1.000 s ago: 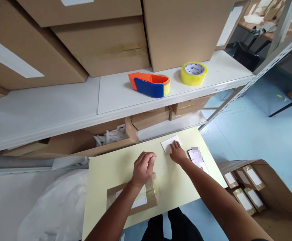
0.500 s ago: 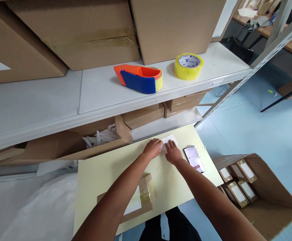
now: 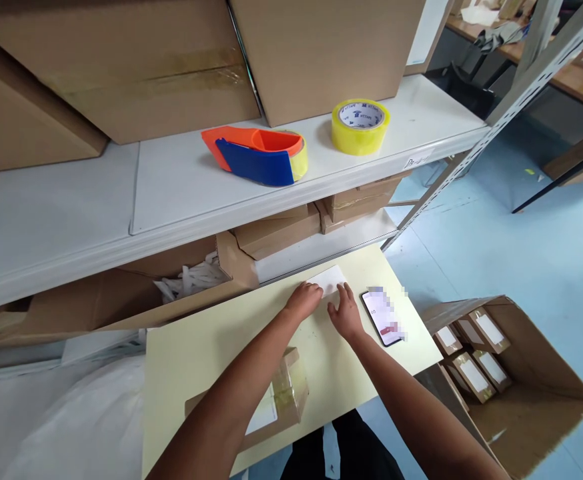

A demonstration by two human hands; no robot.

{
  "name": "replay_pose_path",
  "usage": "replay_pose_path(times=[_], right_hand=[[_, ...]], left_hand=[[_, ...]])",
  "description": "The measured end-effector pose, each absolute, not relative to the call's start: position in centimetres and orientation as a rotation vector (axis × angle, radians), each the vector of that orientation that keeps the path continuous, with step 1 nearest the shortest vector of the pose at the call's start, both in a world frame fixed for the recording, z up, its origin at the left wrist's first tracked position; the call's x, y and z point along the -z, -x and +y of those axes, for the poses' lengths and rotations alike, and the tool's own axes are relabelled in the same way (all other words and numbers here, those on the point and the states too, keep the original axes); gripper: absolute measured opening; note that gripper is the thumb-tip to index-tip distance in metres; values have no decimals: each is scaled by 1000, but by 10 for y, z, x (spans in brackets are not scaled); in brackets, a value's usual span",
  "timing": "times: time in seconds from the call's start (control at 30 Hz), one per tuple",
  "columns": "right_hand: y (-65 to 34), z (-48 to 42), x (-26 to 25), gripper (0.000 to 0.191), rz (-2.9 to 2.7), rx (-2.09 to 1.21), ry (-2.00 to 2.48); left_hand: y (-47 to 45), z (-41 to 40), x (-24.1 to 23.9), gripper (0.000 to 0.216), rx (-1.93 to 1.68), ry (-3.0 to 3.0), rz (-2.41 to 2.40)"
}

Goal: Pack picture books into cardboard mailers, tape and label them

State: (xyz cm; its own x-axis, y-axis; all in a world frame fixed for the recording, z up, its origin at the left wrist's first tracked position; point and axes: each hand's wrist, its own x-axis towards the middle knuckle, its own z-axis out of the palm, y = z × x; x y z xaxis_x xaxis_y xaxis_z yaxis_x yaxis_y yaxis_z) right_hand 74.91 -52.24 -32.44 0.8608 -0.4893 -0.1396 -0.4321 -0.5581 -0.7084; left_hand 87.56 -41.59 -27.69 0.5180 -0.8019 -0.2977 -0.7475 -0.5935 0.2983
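A small white label sheet (image 3: 328, 278) lies at the far edge of the pale yellow table (image 3: 211, 347). My left hand (image 3: 302, 300) rests on its left end with the fingers curled down onto it. My right hand (image 3: 345, 312) lies just below the sheet's right end, fingers stretched out and touching its edge. A taped brown parcel (image 3: 271, 410) with a white label sits near me on the table, under my left forearm. A phone (image 3: 382, 317) with a lit screen lies to the right of my right hand.
A white shelf (image 3: 171, 187) above the table carries an orange and blue tape dispenser (image 3: 254, 155), a yellow tape roll (image 3: 360, 125) and big cardboard boxes (image 3: 316, 53). An open carton (image 3: 501, 373) with several labelled parcels stands on the blue floor at the right. A white bag (image 3: 76, 427) lies at the left.
My left hand left the parcel and went forward to the white sheet, joining my right hand there. The view has drifted right and down a little.
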Motion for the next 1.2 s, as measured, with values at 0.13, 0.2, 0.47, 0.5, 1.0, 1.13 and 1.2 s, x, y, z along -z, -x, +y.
replay_pose_path(times=[0.13, 0.2, 0.47, 0.5, 1.0, 1.13, 1.2], right_hand=[[-759, -524, 328, 66, 767, 135, 1981], [-763, -529, 325, 68, 805, 98, 1906], [-790, -549, 312, 65, 841, -64, 2015], [-796, -552, 310, 63, 774, -118, 2127], [-809, -566, 305, 68, -281, -407, 2766], [-818, -585, 301, 74, -230, -485, 2743], [-821, -586, 300, 69, -179, -465, 2691]], left_hand=[[-873, -421, 278, 19, 522, -2669, -1117], [-874, -422, 277, 14, 524, -2590, -923], [-873, -421, 269, 21, 816, -2317, -381], [-870, -420, 267, 24, 864, -2291, -332], [-915, -347, 261, 24, 709, -2373, 93], [-901, -341, 263, 23, 748, -2318, 123], [-893, -343, 262, 26, 757, -2276, 138]])
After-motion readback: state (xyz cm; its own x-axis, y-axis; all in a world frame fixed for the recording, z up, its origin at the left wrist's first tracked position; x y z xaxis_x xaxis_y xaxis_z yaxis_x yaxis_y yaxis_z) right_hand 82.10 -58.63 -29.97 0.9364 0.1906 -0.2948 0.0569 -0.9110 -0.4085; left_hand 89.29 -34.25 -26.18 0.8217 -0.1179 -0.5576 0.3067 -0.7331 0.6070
